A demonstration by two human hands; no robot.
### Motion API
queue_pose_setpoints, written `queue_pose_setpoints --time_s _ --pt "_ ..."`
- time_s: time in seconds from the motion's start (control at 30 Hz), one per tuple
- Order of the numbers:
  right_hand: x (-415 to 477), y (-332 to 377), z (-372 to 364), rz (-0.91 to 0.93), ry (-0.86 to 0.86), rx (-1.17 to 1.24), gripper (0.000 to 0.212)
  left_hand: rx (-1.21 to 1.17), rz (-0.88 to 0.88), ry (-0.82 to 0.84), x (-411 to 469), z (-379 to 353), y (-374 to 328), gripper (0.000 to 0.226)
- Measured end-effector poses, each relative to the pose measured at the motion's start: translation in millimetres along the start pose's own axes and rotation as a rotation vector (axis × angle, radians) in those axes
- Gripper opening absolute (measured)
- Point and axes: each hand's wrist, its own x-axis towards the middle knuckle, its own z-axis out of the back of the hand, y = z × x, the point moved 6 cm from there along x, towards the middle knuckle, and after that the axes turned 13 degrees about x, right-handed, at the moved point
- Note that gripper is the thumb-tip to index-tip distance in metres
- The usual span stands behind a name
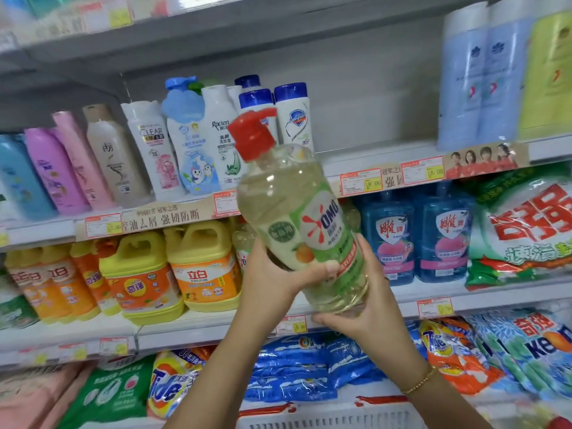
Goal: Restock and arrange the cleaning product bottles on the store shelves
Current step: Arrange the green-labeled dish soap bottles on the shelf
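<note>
- Nearest of all: two bare forearms rising from the bottom edge, with a bead bracelet [419, 382] on the right wrist.
- Just between them at the bottom, a white slotted basket [325, 419], only its rim seen.
- Behind the arms, on the lowest level: blue powder bags [291, 366], with a Tide bag [170, 385] to their left.
- On the middle shelf [216, 329]: yellow jugs [201, 264] at left, two blue bottles [442, 233] at right, and a big green-and-white bag [526, 230] beyond those.
- Between jugs and blue bottles, a narrow gap, mostly hidden; another clear bottle [243, 243] just showing there beside the jugs.
- Higher up, a row of shampoo bottles [148, 150]; price tags [360, 181] along the shelf edges.
- In the air before that gap: the dish soap bottle [288, 187], tilted with its top leaning left, base near the middle shelf's front edge.
- Clear plastic, pale yellow liquid, red pump [252, 134], green-and-white label [322, 224] reading OMO.
- Left hand [272, 274] wrapped round the lower body, thumb across the label.
- Right hand [368, 301] cupped under the base, fingers curled up the far side.
</note>
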Motion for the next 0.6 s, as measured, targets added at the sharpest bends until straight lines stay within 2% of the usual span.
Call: queue_pose_setpoints --time_s 0.2,0.33,0.4,0.43,0.5,0.6 --pt "-6 20 2 0.205 -0.107 -0.123 0.11 -0.389 0.113 0.098 12 -6 2 0.072" --pt "-4 29 0 0.352 -0.153 -0.193 0.104 -0.52 0.192 0.136 16 -10 5 0.057" --pt "-1 29 2 0.349 -0.162 -0.172 0.098 -0.573 0.214 0.14 19 -8 8 0.066" --pt "2 26 4 0.299 -0.155 -0.088 0.096 -0.598 0.202 0.145 21 -6 9 0.076" --pt "10 16 2 0.162 -0.107 0.233 0.095 -0.631 0.136 0.172 27 0 9 0.099" --pt "22 0 -1 -0.027 0.016 0.766 0.105 -0.648 0.054 0.211 35 9 9 0.113"
